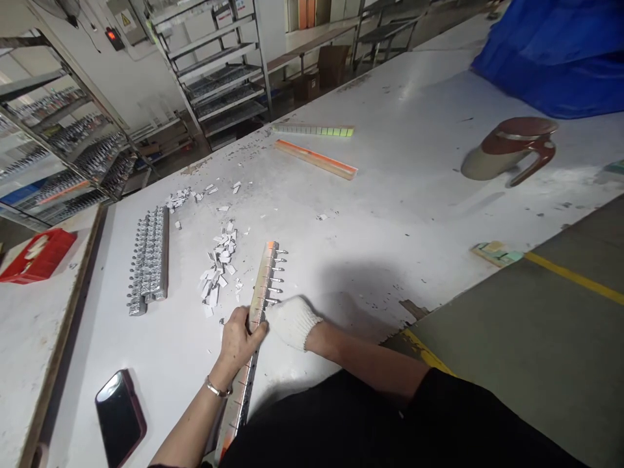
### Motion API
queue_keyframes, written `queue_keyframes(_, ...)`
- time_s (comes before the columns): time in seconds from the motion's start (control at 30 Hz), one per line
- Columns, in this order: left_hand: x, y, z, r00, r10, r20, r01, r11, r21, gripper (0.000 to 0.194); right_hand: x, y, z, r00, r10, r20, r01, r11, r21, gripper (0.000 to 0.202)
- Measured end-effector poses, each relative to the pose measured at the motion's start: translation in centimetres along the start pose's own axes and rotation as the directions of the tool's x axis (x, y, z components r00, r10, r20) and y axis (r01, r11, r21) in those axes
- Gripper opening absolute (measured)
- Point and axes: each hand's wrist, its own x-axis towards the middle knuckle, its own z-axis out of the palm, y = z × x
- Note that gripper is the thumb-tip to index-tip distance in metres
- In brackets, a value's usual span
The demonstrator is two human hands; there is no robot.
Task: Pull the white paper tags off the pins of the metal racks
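Note:
My bare left hand, with a bracelet at its wrist, wraps round a long marked bar that slants up from my body. Small metal pieces stick out of the bar's right side near its far end. My right hand, in a white knitted glove, is against the bar's right edge, just below the lowest visible metal piece; its fingertips are hidden. Left of the bar lie scattered white slips. Farther left, several bars full of silvery pieces lie side by side.
A phone lies at the near left, a red box beyond it. Two strips, one orange and one yellow-green, lie at the back. On the right are a brown-lidded jug and blue cloth. Racks stand behind the table.

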Motion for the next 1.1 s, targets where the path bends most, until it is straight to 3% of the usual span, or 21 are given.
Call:
queue_keyframes(0.17,0.0,-0.5,0.3,1.000,0.014,0.006,-0.014,1.000,0.006,0.023,0.2,0.1,0.3,0.997,-0.040,-0.065,0.042,0.999,0.029,0.017)
queue_keyframes(0.33,0.0,0.1,0.4,1.000,-0.011,-0.009,0.011,1.000,-0.024,0.021,0.4,0.0,0.4,0.995,-0.030,-0.092,0.036,0.997,0.071,0.017)
queue_keyframes(0.43,-0.4,-0.1,-0.5,0.999,-0.036,0.038,0.041,0.992,-0.121,0.032,-0.5,0.3,0.0,0.997,-0.015,-0.079,0.021,0.997,0.081,0.021)
queue_keyframes(0.53,-1.6,-1.8,-2.6,0.986,-0.158,-0.060,0.143,0.969,-0.203,0.042,-2.3,1.3,-0.4,0.995,-0.003,-0.103,0.013,0.996,0.093,0.030)
queue_keyframes(0.63,-2.6,-4.3,-4.3,0.929,-0.319,-0.188,0.314,0.948,-0.057,0.033,-3.7,2.3,-0.3,0.992,0.040,-0.118,-0.025,0.992,0.126,0.034)
queue_keyframes(0.77,-3.0,-5.8,-4.2,0.936,-0.346,-0.065,0.349,0.935,0.057,0.019,-4.0,2.6,0.6,0.978,0.148,-0.147,-0.106,0.959,0.262,0.035)
queue_keyframes(0.9,-3.4,-3.9,-3.4,0.955,-0.285,-0.084,0.289,0.957,0.035,0.010,-4.1,1.1,0.0,0.963,0.179,-0.201,-0.084,0.910,0.407,0.032)
queue_keyframes(1.0,-4.3,-0.8,-3.8,0.992,-0.092,-0.086,0.086,0.994,-0.065,0.012,-4.5,-0.7,-1.8,0.968,0.032,-0.249,0.069,0.920,0.387,0.036)
queue_keyframes(1.1,-5.0,2.3,-4.7,0.991,0.085,-0.103,-0.103,0.976,-0.194,0.014,-4.7,-2.3,-3.3,0.965,-0.122,-0.232,0.191,0.934,0.301,0.035)
